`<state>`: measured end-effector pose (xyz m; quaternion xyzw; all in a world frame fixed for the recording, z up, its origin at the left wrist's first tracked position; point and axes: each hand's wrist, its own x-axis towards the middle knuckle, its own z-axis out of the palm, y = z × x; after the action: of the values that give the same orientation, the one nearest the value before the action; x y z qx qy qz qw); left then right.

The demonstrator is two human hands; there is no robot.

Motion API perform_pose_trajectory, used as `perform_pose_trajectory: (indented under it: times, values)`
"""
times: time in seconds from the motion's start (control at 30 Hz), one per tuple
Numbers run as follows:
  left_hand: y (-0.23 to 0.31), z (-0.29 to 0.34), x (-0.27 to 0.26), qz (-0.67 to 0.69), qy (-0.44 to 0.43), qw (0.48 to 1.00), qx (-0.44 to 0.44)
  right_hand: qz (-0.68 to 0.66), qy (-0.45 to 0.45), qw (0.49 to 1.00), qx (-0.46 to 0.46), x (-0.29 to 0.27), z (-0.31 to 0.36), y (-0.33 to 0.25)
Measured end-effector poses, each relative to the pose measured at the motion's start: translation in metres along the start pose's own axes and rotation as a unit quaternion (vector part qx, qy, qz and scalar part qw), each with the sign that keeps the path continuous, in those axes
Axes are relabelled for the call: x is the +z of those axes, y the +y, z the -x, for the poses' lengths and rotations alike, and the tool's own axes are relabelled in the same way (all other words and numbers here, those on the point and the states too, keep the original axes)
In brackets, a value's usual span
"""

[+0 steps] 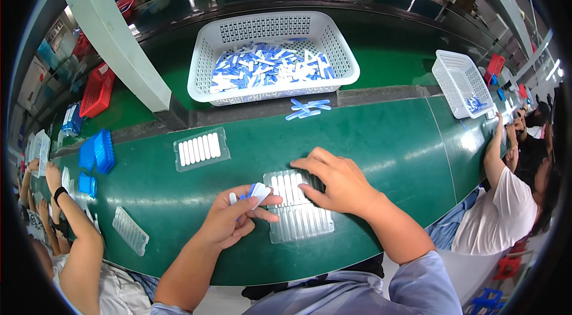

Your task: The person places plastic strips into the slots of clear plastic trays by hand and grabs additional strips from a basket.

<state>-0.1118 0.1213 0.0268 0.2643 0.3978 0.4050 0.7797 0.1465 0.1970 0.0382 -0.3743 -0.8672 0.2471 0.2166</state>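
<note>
My left hand [229, 220] is closed around several slim white-and-blue plastic sticks [258, 196] with rounded ends, which fan out between thumb and fingers. Right beside it, a see-through plastic tray [302, 223] with two rows of narrow slots lies on the green table. White sticks [288, 189] lie side by side in the far row, while the near row's slots show bare. My right hand [339, 184] is over the far right part of this tray, thumb and forefinger apart, and hides some slots. No stick shows between its fingers.
Another see-through tray [202, 149] with white sticks lies farther left, and a bare one [130, 230] near the left edge. Loose blue sticks [308, 108] lie before a large white basket [274, 93] of sticks. Blue trays [98, 151] stand left. Co-workers' arms [77, 220] show on both sides.
</note>
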Motion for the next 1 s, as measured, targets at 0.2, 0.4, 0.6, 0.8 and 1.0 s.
perform_pose_trajectory:
  times: [0.2, 0.4, 0.6, 0.8, 1.0]
  values:
    - [-0.003, 0.002, 0.005, 0.019, -0.012, 1.0, -0.02, -0.073, 0.113, 0.988, -0.08, 0.008, -0.004, -0.021]
    - [0.004, 0.005, 0.019, -0.122, -0.045, 0.99, -0.047, -0.15, 0.104, 0.978, -0.096, 0.029, 0.003, -0.026]
    - [-0.001, 0.007, 0.018, -0.081, -0.041, 0.995, -0.049, -0.18, 0.089, 0.976, -0.089, 0.029, 0.005, -0.019]
    - [-0.015, -0.001, -0.012, -0.018, -0.151, 0.987, -0.057, 0.084, 0.125, 0.938, -0.314, 0.0, 0.003, -0.018]
    - [-0.011, 0.003, 0.001, -0.059, -0.014, 0.998, 0.018, -0.131, 0.163, 0.97, -0.122, 0.015, 0.002, -0.019]
